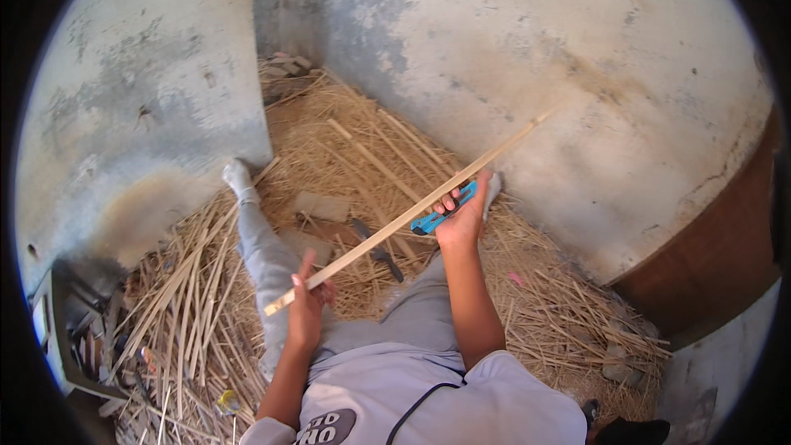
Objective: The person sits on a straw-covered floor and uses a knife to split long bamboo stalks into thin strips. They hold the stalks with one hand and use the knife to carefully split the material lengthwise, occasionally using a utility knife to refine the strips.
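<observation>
A long, pale split-bamboo strip (404,221) slants across in front of me, from low at the left to high at the right. Its near end lies in my left hand (306,309), gripped between thumb and fingers. My right hand (463,218) is closed around a blue and black utility knife (445,208), right beside the strip's middle. The strip passes over the fingertips of that hand. Whether the knife's blade is out I cannot make out.
Between my outstretched legs, bamboo slats (371,156) and shavings cover the floor, with a dark long tool (379,251) and a flat block (323,206). Thin strips (194,305) pile up at left; more strips (568,305) lie right. Stained walls (511,41) enclose the corner.
</observation>
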`<state>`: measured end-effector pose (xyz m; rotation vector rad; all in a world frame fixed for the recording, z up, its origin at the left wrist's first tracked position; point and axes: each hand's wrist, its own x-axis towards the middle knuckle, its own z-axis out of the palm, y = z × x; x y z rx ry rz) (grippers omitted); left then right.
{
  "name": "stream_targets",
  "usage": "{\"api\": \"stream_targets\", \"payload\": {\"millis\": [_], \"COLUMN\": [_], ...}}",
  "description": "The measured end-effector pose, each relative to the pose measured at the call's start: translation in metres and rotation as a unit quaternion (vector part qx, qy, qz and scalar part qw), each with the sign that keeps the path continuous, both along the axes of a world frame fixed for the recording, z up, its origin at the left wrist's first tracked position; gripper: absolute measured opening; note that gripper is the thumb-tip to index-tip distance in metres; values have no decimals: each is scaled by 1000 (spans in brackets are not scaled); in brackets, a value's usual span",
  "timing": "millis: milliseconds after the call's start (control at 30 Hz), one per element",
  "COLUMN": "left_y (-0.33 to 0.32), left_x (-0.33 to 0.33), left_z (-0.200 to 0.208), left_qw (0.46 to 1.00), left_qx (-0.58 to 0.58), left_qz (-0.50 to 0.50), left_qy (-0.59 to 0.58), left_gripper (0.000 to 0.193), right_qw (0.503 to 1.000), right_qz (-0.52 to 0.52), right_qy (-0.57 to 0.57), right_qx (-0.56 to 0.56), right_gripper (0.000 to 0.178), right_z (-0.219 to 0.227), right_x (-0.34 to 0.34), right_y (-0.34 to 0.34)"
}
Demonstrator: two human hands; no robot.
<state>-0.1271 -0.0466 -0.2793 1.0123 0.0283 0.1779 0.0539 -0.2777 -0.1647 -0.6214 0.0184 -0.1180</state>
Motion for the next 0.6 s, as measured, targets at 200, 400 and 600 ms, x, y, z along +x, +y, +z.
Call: {"api": "stream_targets", "payload": {"millis": [200,400,600], "left_y": [-21,-42,-34], "left_x": [-34,-47,-36], "left_z": [54,125,130], "left_qw": [841,621,701], "left_qx": [429,699,712], "left_qz": [-319,181,-44], "left_qy": [-79,-304,15], "left_gripper": [44,46,28], "right_qw": [976,961,950], "right_qz": [-58,-15,19], "right_qy": [-53,-90,-84], "right_qx": [-202,-260,-301], "right_gripper": [27,28,25], "right_z": [38,65,90], "right_x": [12,12,0], "right_y": [-48,-68,-52]}}
